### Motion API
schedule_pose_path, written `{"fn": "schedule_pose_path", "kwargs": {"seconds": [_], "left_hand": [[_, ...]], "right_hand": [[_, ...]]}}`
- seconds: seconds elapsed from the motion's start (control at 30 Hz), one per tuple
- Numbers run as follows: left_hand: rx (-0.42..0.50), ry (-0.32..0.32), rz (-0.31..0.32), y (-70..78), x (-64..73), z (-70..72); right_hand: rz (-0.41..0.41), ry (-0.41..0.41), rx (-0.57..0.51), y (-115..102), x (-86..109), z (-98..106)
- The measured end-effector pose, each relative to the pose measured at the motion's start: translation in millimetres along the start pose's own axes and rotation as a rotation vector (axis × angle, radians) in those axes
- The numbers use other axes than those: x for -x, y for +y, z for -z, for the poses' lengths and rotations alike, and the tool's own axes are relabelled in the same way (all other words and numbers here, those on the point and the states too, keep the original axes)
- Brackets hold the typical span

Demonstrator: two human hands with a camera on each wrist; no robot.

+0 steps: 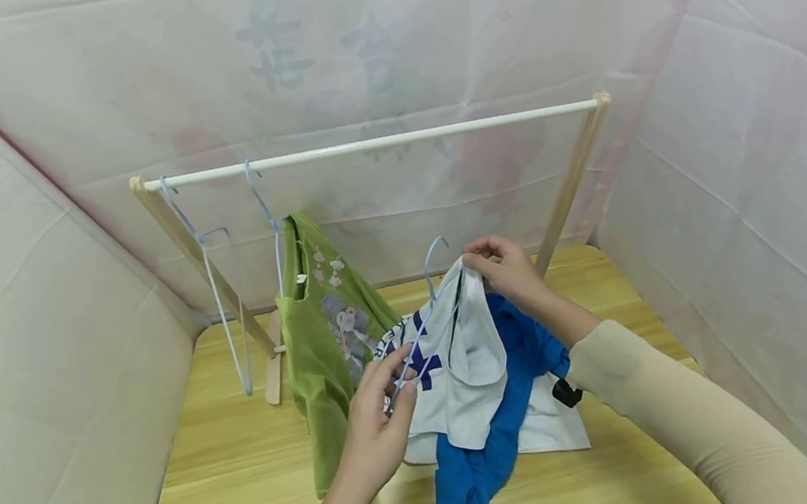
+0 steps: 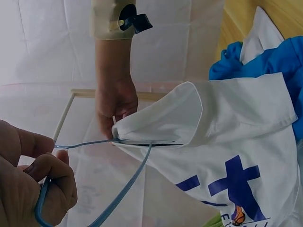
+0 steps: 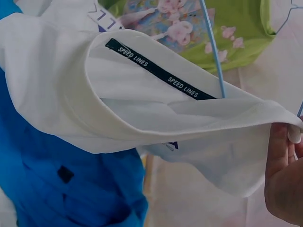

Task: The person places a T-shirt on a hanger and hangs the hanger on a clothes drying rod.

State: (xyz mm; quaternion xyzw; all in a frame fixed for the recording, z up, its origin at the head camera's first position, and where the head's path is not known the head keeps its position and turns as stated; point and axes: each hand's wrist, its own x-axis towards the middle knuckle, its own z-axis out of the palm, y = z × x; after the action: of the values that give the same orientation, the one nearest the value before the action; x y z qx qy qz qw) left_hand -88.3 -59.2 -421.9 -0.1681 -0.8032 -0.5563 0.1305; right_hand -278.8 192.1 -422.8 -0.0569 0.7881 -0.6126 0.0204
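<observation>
In the head view my left hand (image 1: pixel 379 423) grips a light blue wire hanger (image 1: pixel 427 274) by its lower left part, hook pointing up. One end of that hanger passes into the neck opening of a white shirt (image 1: pixel 486 347) with a purple print. My right hand (image 1: pixel 514 274) pinches the shirt at the edge of its neck, near the hanger's far end. From the right wrist, a dark "SPEED LINES" tape (image 3: pixel 156 68) shows inside the collar. The left wrist view has the hanger wire (image 2: pixel 125 191) looping out of the collar to my left fingers (image 2: pixel 57 175).
A white rod (image 1: pixel 398 142) on wooden legs stands behind. From its left end hang a bare hanger (image 1: pixel 225 324) and a hanger with a green garment (image 1: pixel 311 364). A blue garment (image 1: pixel 499 446) and another white piece (image 1: pixel 553 427) lie on the wooden table (image 1: pixel 243 482).
</observation>
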Motion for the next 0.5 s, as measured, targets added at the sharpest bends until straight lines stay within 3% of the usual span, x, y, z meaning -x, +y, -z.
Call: {"fn": "schedule_pose_path", "kwargs": {"seconds": [0.27, 0.5], "left_hand": [[0.034, -0.019, 0.076, 3.4, -5.7, -3.3], [0.045, -0.003, 0.026, 4.3, -8.4, -7.2]], "right_hand": [[0.016, -0.032, -0.003, -16.8, 8.5, -3.3], [0.063, -0.057, -0.002, -27.4, 19.0, -9.3]]}}
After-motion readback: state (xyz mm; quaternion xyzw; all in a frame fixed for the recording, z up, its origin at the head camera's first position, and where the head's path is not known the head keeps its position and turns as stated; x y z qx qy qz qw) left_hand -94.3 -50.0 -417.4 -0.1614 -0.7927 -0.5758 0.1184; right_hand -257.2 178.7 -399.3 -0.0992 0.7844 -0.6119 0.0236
